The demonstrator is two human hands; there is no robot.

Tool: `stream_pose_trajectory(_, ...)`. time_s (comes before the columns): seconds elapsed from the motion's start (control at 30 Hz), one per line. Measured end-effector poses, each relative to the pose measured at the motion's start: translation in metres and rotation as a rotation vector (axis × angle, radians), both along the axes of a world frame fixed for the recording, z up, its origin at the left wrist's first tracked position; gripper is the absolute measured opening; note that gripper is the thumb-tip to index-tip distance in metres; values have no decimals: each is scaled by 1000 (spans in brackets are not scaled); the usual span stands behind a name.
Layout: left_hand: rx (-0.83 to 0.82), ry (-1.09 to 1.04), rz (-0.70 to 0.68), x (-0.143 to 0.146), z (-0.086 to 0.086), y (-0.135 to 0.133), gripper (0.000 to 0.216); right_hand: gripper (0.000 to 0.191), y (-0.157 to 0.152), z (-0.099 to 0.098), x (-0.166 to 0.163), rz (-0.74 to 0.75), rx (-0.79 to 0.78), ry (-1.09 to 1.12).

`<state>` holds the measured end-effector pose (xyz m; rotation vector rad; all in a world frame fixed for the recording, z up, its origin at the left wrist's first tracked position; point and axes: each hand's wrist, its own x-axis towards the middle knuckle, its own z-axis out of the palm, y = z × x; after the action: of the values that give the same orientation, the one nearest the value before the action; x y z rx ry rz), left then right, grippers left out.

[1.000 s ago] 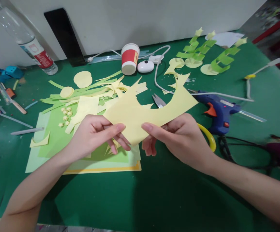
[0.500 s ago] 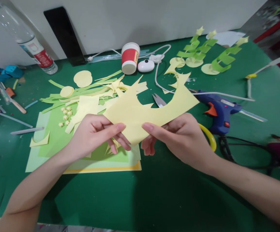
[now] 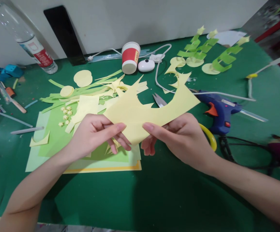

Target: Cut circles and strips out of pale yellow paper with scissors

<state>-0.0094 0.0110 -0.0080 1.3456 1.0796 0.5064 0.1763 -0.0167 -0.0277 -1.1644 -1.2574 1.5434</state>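
A pale yellow paper offcut [image 3: 144, 117] with a large curved cut-out along its top is held up above the table. My left hand [image 3: 98, 133] pinches its lower left edge, thumb in front and fingers behind. On the lower right edge, my right hand [image 3: 176, 135] grips it the same way. Scissors [image 3: 159, 100] lie behind the offcut, their blade tips showing and a yellow handle [image 3: 208, 137] beside my right hand. Under my left hand are stacked green sheets [image 3: 54, 129], with small folded paper stars [image 3: 66, 114] and yellow scraps on top.
A blue glue gun [image 3: 218, 111] lies at right, its black cable trailing. Behind stand a red-and-white paper cup [image 3: 130, 58], a white earbud case [image 3: 146, 65], a bottle [image 3: 37, 53], a leaning black phone [image 3: 64, 35] and several green paper stems with star tops [image 3: 223, 61]. Yellow paper discs [image 3: 83, 78] lie back left.
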Motion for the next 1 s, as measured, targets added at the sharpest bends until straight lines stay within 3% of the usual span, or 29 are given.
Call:
stream_pose_trajectory(0.77,-4,28,22,1,0,0,24,34,-1,-1,0,5,28,16)
stream_pose_trajectory(1.0,-62,-137,18,0,-5,1,31,35,-1,-3,1,7,40,11)
